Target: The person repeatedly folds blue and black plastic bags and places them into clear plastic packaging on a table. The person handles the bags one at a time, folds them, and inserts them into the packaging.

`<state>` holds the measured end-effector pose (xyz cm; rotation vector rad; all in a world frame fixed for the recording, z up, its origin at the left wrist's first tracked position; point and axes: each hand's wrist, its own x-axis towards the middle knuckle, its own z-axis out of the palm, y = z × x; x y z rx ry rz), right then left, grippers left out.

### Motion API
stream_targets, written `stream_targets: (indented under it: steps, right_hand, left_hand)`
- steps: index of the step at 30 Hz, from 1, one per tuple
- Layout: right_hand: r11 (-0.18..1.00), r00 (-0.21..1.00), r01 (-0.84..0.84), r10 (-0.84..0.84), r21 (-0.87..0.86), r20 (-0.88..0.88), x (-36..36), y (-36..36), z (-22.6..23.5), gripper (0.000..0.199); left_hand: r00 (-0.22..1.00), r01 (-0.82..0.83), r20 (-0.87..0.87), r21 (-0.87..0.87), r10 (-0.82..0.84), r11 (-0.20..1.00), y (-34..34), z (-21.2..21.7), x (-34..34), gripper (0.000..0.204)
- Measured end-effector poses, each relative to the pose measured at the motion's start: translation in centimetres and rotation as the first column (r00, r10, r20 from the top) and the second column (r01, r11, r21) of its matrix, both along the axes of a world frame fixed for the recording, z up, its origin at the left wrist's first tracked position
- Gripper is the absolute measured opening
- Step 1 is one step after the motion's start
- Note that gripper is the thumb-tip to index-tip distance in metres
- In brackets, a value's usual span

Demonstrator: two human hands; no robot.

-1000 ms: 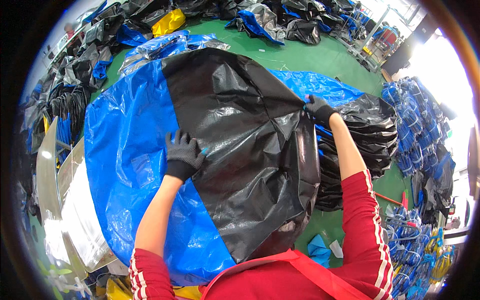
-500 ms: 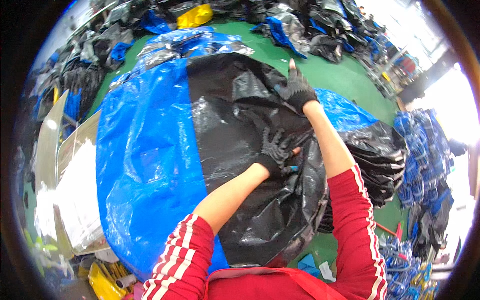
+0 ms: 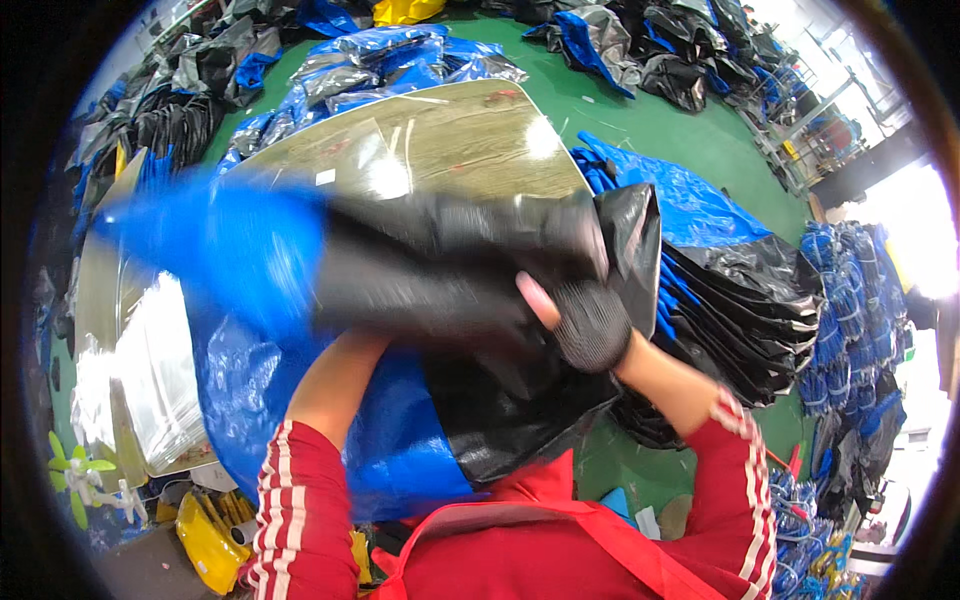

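Note:
A large blue and black plastic sheet (image 3: 450, 260) is lifted off the wooden table (image 3: 450, 140) and bunched in front of me, blurred by motion. My right hand (image 3: 590, 325), in a black glove, grips the black part near its right edge. My left forearm (image 3: 335, 385) reaches up under the sheet's blue half (image 3: 250, 250). The left hand itself is hidden behind the sheet. More of the sheet hangs down against my red top.
A stack of folded black and blue sheets (image 3: 740, 290) lies to the right of the table. Bundles of blue straps (image 3: 850, 300) sit further right. Clear plastic sheets (image 3: 160, 370) lie at the left. Heaps of bags ring the green floor (image 3: 680, 130).
The sheet lay spread flat over the table with both gloved hands pressing on it. Now it is pulled up toward me and gathered, the far tabletop is bare, and my left hand has gone under it.

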<state>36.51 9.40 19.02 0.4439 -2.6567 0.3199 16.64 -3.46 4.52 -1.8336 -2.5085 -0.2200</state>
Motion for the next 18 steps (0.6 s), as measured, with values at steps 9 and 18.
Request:
stream_targets:
  steps: [9, 18]
  right_hand:
    - [0.972, 0.938, 0.135, -0.188, 0.194, 0.290, 10.6, 1.8, -7.7, 0.042]
    - [0.913, 0.971, -0.115, 0.019, 0.390, 0.240, 10.2, 1.8, -4.9, 0.049]
  left_hand:
    - [0.958, -0.267, 0.072, -0.120, 0.277, 0.956, -18.5, 2.9, -1.3, 0.071]
    - [0.540, -0.744, 0.665, 0.090, 0.516, 0.662, -31.3, 0.4, 2.8, 0.067]
